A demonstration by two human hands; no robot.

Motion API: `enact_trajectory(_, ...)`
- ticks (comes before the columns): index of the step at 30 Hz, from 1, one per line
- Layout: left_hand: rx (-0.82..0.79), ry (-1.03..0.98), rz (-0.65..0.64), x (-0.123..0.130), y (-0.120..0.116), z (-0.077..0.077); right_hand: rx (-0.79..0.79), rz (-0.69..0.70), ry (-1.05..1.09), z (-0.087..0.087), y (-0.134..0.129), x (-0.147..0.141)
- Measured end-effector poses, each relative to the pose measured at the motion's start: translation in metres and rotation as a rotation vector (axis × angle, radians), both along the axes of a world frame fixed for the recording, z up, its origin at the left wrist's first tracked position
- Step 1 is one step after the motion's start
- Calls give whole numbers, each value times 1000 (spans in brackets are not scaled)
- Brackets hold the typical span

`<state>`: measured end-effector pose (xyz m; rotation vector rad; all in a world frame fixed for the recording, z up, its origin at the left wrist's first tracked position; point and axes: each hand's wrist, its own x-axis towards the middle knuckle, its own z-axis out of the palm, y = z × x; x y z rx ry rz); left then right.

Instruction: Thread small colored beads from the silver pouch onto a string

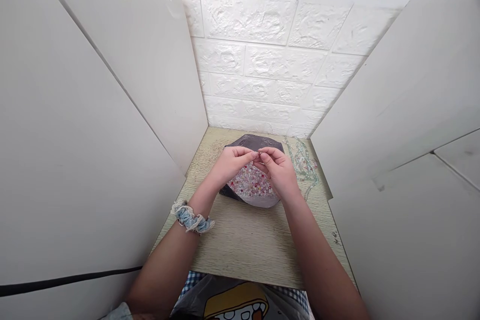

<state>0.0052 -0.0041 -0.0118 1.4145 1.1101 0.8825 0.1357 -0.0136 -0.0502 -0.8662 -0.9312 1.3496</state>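
My left hand [239,160] and my right hand [277,167] meet over an opened grey plastic bag [262,201]. Thumb and forefinger of each hand are pinched together, tip to tip. A tiny reddish bit, perhaps a bead, shows between the fingertips, too small to make out surely. Below them a heap of pink, white and red beads [253,182] fills the bag. To the right of my right hand lie strings of pale green beads [303,160] in loose loops.
The wooden tabletop [247,245] is narrow, with white panels [123,60] at left and right and a white brick-patterned wall [258,60] behind. Two small shiny bits [335,237] lie near its right edge. A blue scrunchie [192,219] circles my left wrist.
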Motion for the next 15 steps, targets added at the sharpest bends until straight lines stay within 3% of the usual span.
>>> enact_trajectory(15,35,58,16,0,0,2,-29,-1,-20,0,0,-1)
